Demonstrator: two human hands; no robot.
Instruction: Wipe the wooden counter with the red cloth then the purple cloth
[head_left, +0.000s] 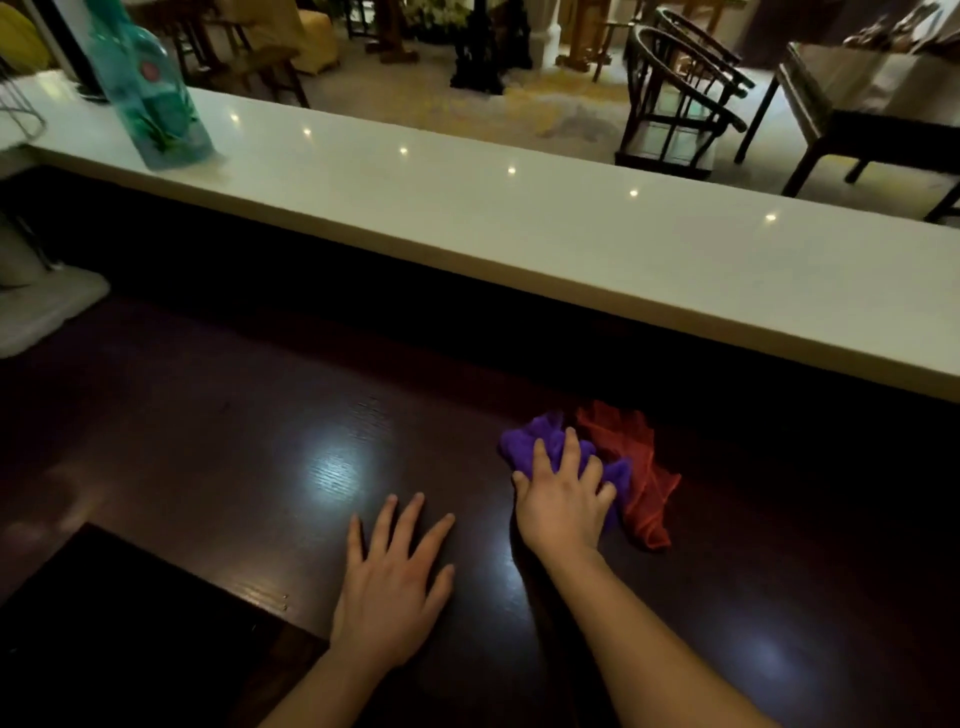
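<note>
Centrally, the right hand (563, 501) is pressing down on the crumpled purple microfibre cloth (540, 447), fingers spread and slightly curled over the fabric rather than closed around it; this flat bearing posture is suiting a wiping stroke. The left hand (397, 587) is lying open and empty, palm down, fingers fanned on the dark glossy wooden table (208, 467), probably bracing the person while the other arm is working.

Just beside the right hand, on its far right side and touching the purple cloth, the thin red mesh-like cloth (636, 467) is lying loose and unheld on the wood. Its set-aside position is suggesting that the purple-cloth stage is the one in hand, though that is a judgement only.

Beyond the hands, a long pale stone-like ledge (519, 223) is running across the view, raised above the table. On its left end a translucent teal bottle (150, 98) is standing; it is blurred, and no label or writing is legible anywhere.
</note>
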